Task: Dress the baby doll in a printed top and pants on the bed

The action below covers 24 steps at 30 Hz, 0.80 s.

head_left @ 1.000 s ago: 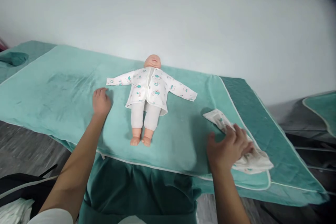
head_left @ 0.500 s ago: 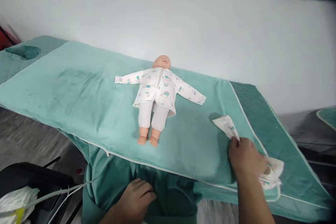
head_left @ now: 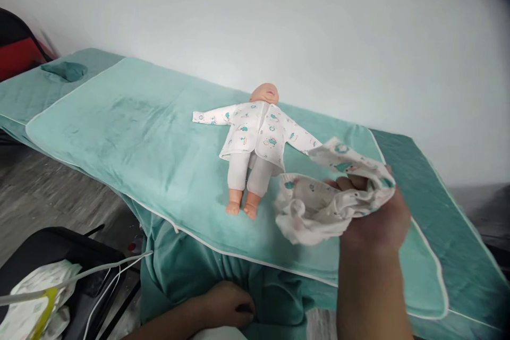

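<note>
My right hand (head_left: 376, 223) is closed around crumpled baby pants (head_left: 319, 202), white with a small teal animal print. They hang in the air over the bed, with two leg-like ends pointing left. One end overlaps the cuff of the doll's sleeve from my viewpoint. A baby doll (head_left: 261, 133) lies on its back, arms spread, in a matching printed jacket (head_left: 243, 130) and plain white leggings; its feet are bare. Low in front of the bed, my left hand (head_left: 233, 303) is loosely curled with nothing visible in it, beside the draped green cloth.
A pale green mat (head_left: 131, 111) with white piping covers the green bed (head_left: 422, 170), which has a face hole (head_left: 66, 70) at its left end. A white wall stands behind. On a black chair (head_left: 91, 255) at lower left lies a diaper (head_left: 43, 292), with white cables crossing it.
My right hand has lifted the baby pants off the mat's right side and brought them up and left toward the doll. My left hand has shifted slightly right and down. The view has turned left.
</note>
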### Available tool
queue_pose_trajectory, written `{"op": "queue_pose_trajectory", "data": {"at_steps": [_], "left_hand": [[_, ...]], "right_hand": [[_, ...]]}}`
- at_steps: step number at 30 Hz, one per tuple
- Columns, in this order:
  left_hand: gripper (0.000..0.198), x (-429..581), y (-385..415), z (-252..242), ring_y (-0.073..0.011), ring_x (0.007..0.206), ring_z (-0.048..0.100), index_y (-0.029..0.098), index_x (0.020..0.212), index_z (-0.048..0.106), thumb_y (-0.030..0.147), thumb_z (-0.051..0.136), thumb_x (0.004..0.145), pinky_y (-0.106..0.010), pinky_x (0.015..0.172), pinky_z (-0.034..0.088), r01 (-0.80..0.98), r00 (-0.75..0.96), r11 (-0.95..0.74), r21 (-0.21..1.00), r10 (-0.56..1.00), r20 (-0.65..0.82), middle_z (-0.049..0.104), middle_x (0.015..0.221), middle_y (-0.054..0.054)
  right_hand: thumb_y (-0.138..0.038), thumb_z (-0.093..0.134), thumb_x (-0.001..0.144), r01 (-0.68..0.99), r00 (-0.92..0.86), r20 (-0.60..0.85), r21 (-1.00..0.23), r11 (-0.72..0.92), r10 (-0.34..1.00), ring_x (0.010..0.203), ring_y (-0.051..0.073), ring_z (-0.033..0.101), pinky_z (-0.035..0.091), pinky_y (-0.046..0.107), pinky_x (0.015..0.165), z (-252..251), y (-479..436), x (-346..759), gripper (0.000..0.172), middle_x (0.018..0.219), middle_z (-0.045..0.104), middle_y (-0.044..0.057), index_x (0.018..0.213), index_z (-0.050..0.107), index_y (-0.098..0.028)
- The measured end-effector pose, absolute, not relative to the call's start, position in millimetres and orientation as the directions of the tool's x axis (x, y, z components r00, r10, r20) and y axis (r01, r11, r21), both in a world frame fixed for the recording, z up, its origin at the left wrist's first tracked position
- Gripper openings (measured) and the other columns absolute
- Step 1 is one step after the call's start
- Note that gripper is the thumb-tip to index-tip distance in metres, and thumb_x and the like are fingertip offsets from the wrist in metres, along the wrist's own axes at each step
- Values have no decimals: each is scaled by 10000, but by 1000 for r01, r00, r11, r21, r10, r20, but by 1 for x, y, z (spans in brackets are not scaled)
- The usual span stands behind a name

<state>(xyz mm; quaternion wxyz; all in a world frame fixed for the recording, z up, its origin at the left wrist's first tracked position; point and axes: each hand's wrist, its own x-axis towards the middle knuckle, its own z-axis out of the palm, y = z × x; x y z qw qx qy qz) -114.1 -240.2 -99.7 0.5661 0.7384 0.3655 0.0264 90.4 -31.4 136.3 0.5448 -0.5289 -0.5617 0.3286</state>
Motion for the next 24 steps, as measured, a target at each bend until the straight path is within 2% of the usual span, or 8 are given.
{"op": "queue_pose_trajectory", "data": {"at_steps": [3,5,8,12,16,20,22,24], "left_hand": [[228,-105,-236,-103,-222,956,784,280,1042,816,275,749,825,-277,848,567,524,738,-111,844,553,-386,837,1009,7],[202,-108,-232,-98,-217,949,773,274,1019,811,262,721,839,-280,848,553,465,750,-81,881,566,-344,831,1007,-1],[214,-127,-221,-83,-195,947,741,241,1048,788,249,635,899,-285,862,535,283,625,47,958,748,-222,808,1037,-35],[201,-164,-207,-53,-163,793,690,181,1045,714,287,563,965,-282,758,548,9,136,219,976,966,-219,750,941,-55],[175,-184,-182,-13,-148,742,655,201,933,689,282,559,1016,-270,734,526,177,-200,-23,984,978,59,686,785,-8],[175,-170,-123,31,-188,983,670,210,1156,666,223,563,1014,-322,860,547,451,-85,-350,821,899,429,716,1076,-73],[308,-155,-88,47,-270,1238,612,192,1271,627,268,649,974,-430,1042,512,569,56,-399,719,891,451,675,1297,-136],[235,-140,-58,57,-321,1354,540,194,1164,645,266,683,943,-484,1092,473,655,169,-391,647,910,380,633,1393,-145]], "right_hand": [[-476,584,860,-217,249,123,-960,179,961,523,139,223,395,344,564,133,-10,49,411,640,225,-55,688,276,-264],[-415,680,799,-283,297,21,-953,109,955,589,141,435,445,310,596,116,0,30,319,687,441,-37,720,413,-259],[-339,754,748,-102,352,33,-992,73,935,909,170,657,543,327,821,79,-2,24,308,1025,672,18,991,594,-237],[-400,735,832,257,378,193,-962,98,905,1205,255,647,562,458,974,42,-31,48,462,1347,621,116,1233,578,-233],[-382,697,908,649,241,552,-703,290,798,1409,336,524,540,562,1043,42,-54,57,484,1514,478,177,1349,546,-253],[-341,648,961,825,-60,684,-376,422,727,1508,359,430,396,635,1199,60,-49,45,487,1585,433,189,1426,524,-260],[-311,606,982,829,-202,625,-301,472,754,1483,333,468,344,627,1240,69,-40,40,446,1564,503,166,1419,534,-259],[-247,569,976,823,-319,523,-260,505,790,1430,304,527,277,617,1277,74,-32,40,417,1515,584,129,1393,559,-258]]}}
